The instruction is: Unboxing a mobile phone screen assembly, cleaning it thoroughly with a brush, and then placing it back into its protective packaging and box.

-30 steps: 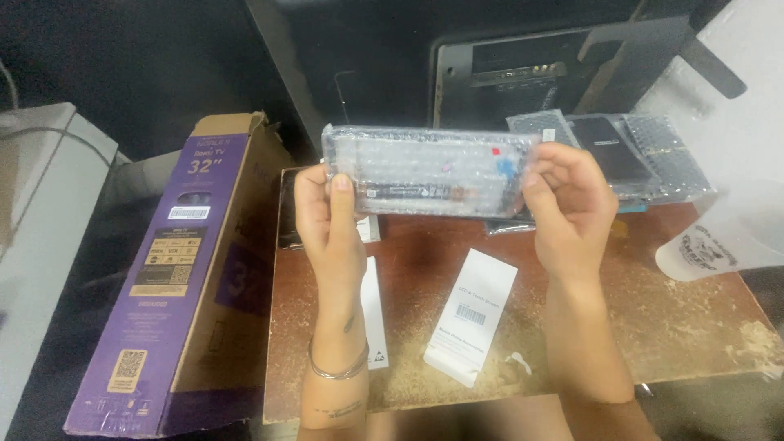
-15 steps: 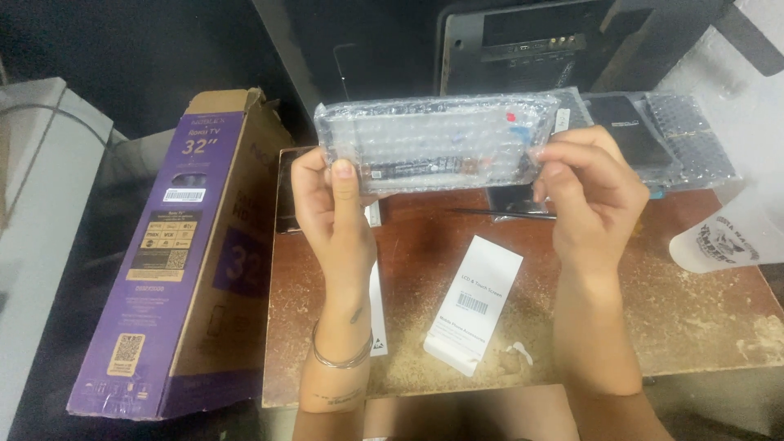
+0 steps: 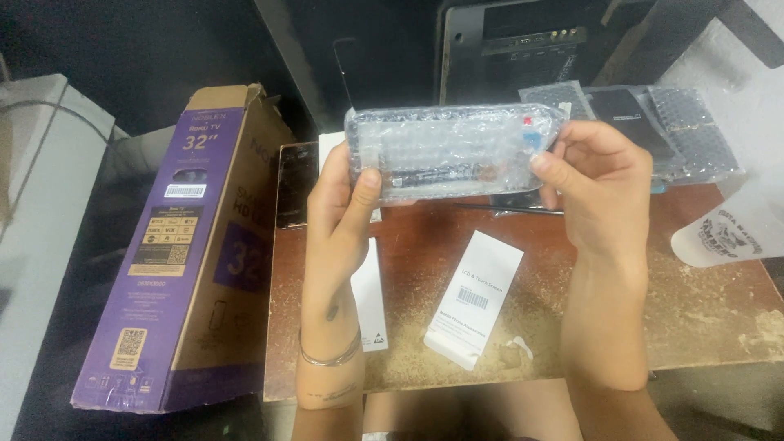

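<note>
Since the earlier frame, the bubble-wrapped pack is lowered slightly, clamped between left hand and right hand; seemingly unopened.

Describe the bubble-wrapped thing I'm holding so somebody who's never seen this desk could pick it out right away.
Start at the worn brown table beside the tall purple cardboard box. Above it, the left hand and right hand hold a long flat bubble-wrapped package by its ends. Unlike the bubble-wrapped packs lying behind, it is lifted and has a small red sticker.
</note>
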